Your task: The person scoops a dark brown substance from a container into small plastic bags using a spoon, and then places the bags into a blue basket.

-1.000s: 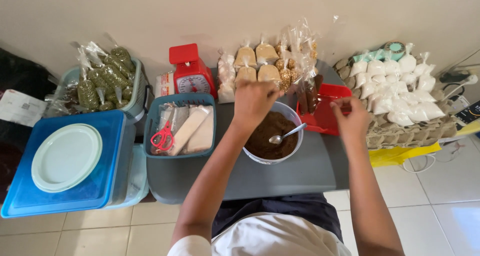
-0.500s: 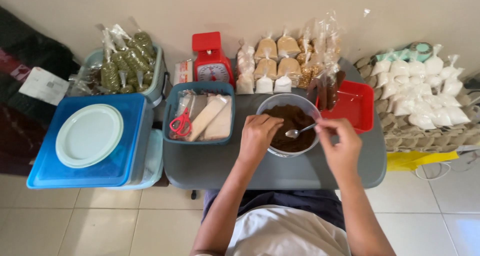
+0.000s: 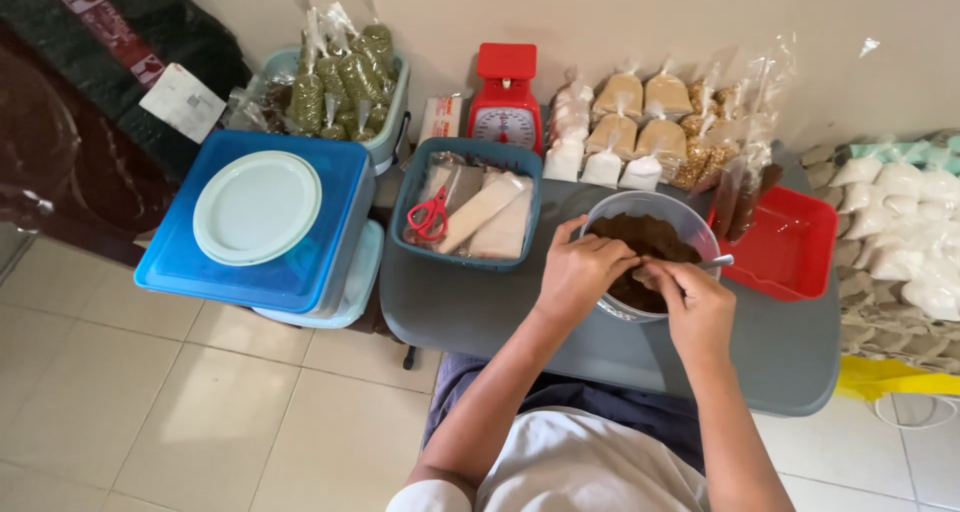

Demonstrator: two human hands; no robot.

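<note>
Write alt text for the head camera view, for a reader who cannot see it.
Seen from above, a person's left hand and right hand meet over a grey bowl of brown powder on a grey table, a spoon resting in it. Around it sit a red tray, a blue basket holding red scissors, a red scale and bagged goods.

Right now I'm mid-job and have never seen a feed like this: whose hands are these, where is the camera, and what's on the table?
There is no machine here: a camera on a person's head looks down at their own two bare hands. Both hands meet over a round grey bowl of brown powder on a grey table. The left hand rests at the bowl's rim; the right hand pinches something small I cannot make out, beside a metal spoon lying in the bowl. Around them: a red tray, a blue basket with red scissors, a red kitchen scale, and tied bags of goods.
</note>
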